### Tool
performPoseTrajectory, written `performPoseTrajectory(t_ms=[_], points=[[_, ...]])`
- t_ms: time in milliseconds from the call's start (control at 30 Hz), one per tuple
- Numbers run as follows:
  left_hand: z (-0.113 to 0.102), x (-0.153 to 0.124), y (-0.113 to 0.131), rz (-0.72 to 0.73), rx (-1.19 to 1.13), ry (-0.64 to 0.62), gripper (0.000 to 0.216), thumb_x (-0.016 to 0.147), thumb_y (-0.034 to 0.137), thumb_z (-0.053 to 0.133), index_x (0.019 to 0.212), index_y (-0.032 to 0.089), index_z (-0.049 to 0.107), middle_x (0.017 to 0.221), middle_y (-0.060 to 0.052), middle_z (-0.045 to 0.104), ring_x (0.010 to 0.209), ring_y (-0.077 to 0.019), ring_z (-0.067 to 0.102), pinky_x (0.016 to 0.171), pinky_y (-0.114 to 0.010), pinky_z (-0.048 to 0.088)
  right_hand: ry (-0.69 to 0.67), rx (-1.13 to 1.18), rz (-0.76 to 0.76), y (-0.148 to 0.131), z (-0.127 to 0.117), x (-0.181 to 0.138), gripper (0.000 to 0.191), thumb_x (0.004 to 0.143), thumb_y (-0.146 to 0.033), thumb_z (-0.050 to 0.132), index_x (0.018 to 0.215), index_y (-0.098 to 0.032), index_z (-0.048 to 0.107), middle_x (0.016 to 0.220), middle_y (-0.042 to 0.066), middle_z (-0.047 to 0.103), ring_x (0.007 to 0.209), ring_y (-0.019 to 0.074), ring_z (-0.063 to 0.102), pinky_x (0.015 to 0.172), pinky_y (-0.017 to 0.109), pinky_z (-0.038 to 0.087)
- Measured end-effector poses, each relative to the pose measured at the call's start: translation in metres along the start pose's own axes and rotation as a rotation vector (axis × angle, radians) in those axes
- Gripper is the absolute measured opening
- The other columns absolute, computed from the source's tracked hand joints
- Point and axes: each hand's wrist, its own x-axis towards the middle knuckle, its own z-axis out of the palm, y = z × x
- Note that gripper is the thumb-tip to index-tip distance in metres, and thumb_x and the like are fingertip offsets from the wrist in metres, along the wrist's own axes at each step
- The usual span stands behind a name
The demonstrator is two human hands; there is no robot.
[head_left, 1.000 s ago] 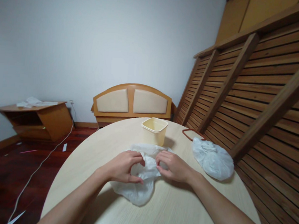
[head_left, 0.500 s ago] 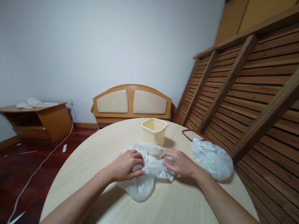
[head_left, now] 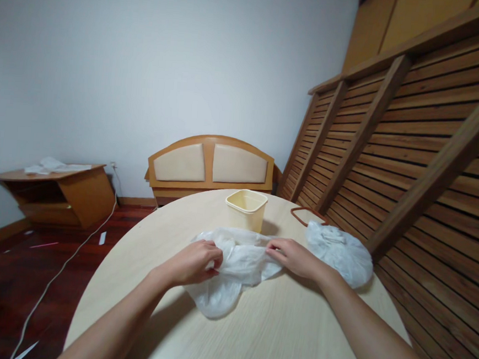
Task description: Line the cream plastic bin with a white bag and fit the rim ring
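Spread bag [head_left: 216, 298]: thin plastic film, translucent, crinkled, soft sheen along the folds. Bunched bag [head_left: 345, 261]: similar film, heavily wrinkled. Tub [head_left: 242, 220]: plastic, smooth, slight sheen. Red-brown frame [head_left: 298, 219]: smooth-looking; plastic or rubber, cannot tell. Bench [head_left: 293, 338]: pale wood-grain top, smooth, near matt. Slatted panel [head_left: 391, 152]: wood, grain showing, dull finish. Headboard [head_left: 208, 163]: smooth varnished-looking wood; cream panels [head_left: 179, 162] leather-like, faintly shiny. Floor [head_left: 72, 244]: dark red wood, glossy. Wall [head_left: 171, 47]: smooth, matt.
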Motion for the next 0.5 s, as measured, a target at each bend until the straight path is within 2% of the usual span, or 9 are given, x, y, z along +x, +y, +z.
performPoseTrajectory(t_ms=[100, 200, 267, 333, 400, 500], points=[[-0.003, -0.004, -0.001, -0.029, -0.029, -0.034, 0.022, 0.08, 0.035, 0.074, 0.096, 0.021, 0.067, 0.095, -0.003, 0.072, 0.085, -0.0198, 0.065, 0.075, -0.028, 0.046, 0.071, 0.036, 0.025, 0.003, -0.005, 0.0, 0.039, 0.103, -0.044, 0.041, 0.088, -0.018, 0.066, 0.086, 0.006, 0.069, 0.078, 0.0199, 0.061, 0.07, 0.029, 0.042], [-0.002, -0.004, 0.001, -0.08, -0.057, -0.024, 0.035, 0.089, 0.052, 0.062, 0.107, 0.022, 0.068, 0.091, -0.003, 0.076, 0.081, -0.0204, 0.069, 0.073, -0.028, 0.046, 0.111, 0.027, 0.038, 0.008, -0.006, 0.0, 0.043, 0.104, -0.048, 0.037, 0.083, -0.019, 0.061, 0.082, 0.005, 0.066, 0.074, 0.0189, 0.058, 0.067, 0.029, 0.04], [0.002, -0.003, 0.002, -0.13, -0.024, 0.021, 0.036, 0.098, 0.05, 0.049, 0.111, 0.023, 0.07, 0.084, -0.004, 0.077, 0.076, -0.0202, 0.071, 0.069, -0.028, 0.045, 0.123, 0.011, 0.03, 0.01, -0.006, 0.0, 0.044, 0.104, -0.049, 0.035, 0.08, -0.019, 0.058, 0.079, 0.004, 0.065, 0.071, 0.0185, 0.057, 0.065, 0.029, 0.04], [0.007, -0.001, 0.003, -0.159, 0.025, 0.054, 0.035, 0.1, 0.046, 0.046, 0.109, 0.024, 0.072, 0.079, -0.003, 0.077, 0.071, -0.0204, 0.071, 0.066, -0.029, 0.045, 0.136, -0.006, 0.016, 0.009, -0.006, -0.001, 0.045, 0.105, -0.048, 0.034, 0.078, -0.02, 0.056, 0.075, 0.003, 0.063, 0.069, 0.0184, 0.057, 0.064, 0.029, 0.04], [0.012, 0.001, 0.002, -0.157, 0.058, 0.064, 0.03, 0.099, 0.042, 0.049, 0.106, 0.026, 0.073, 0.079, -0.002, 0.077, 0.071, -0.0208, 0.072, 0.065, -0.029, 0.044, 0.15, -0.018, 0.005, 0.006, -0.007, -0.001, 0.044, 0.105, -0.045, 0.034, 0.078, -0.02, 0.058, 0.074, 0.003, 0.063, 0.069, 0.0186, 0.058, 0.064, 0.03, 0.042], [0.015, 0.003, -0.001, -0.136, 0.077, 0.102, 0.02, 0.094, 0.033, 0.058, 0.109, 0.026, 0.07, 0.09, -0.002, 0.077, 0.079, -0.021, 0.072, 0.068, -0.028, 0.046, 0.212, -0.045, -0.055, 0.0, -0.01, -0.001, 0.028, 0.102, -0.034, 0.041, 0.095, -0.019, 0.063, 0.091, 0.007, 0.07, 0.083, 0.021, 0.064, 0.075, 0.033, 0.048]])
